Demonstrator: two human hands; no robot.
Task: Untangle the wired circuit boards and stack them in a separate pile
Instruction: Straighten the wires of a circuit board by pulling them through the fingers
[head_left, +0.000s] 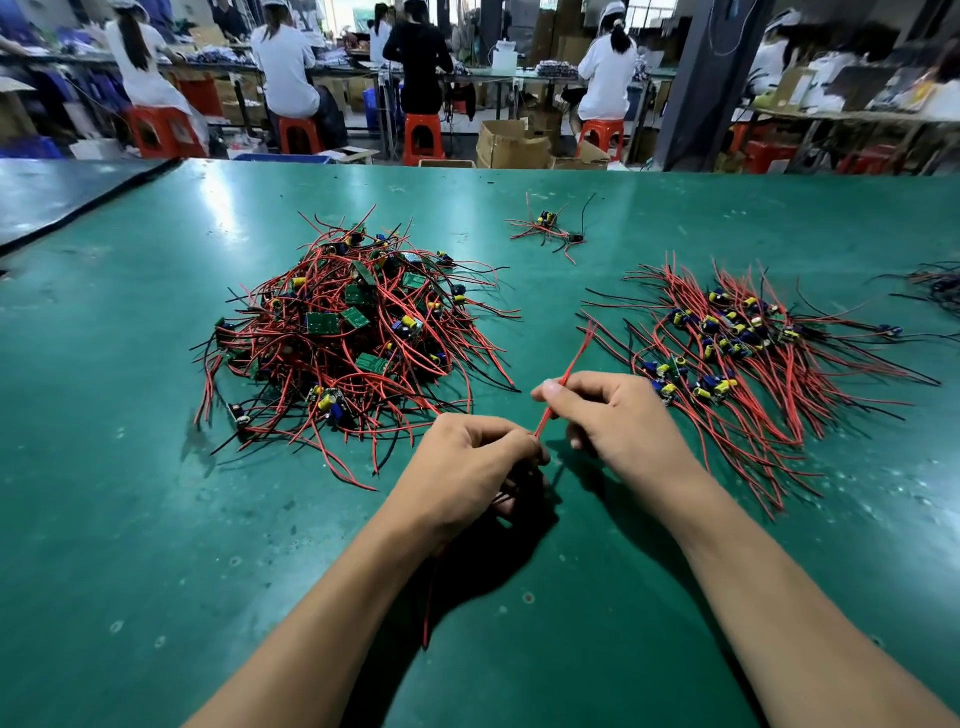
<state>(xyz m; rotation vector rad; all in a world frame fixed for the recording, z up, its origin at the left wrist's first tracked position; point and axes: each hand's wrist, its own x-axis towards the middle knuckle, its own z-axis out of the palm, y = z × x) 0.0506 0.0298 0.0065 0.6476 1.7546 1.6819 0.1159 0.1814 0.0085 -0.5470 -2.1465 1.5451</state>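
WORKSHOP FLOOR: A worker at a green bench mat (156, 519) draws out the leads of one wired circuit board. The left hand (467, 462) is curled closed around the unit. The board itself is hidden inside the fist, and a loose red lead (427, 618) and dark wires trail beneath the wrist. Just beside it, the right hand (621, 415) pinches a red wire (571, 364) between thumb and forefinger. The wire runs straight from the left fist up through that pinch, and its free end points away past the fingertips. The tangled heap (343, 332) lies left of and beyond the grip. The sorted pile (753, 353), its leads combed one way, lies to the right, close by the right knuckles. A small stray cluster (550, 228) sits well beyond both hands. The step in hand looks to be straightening a freed board's leads. The next move likely calls for a short carry rightward, then laying the unit in line with the pile.
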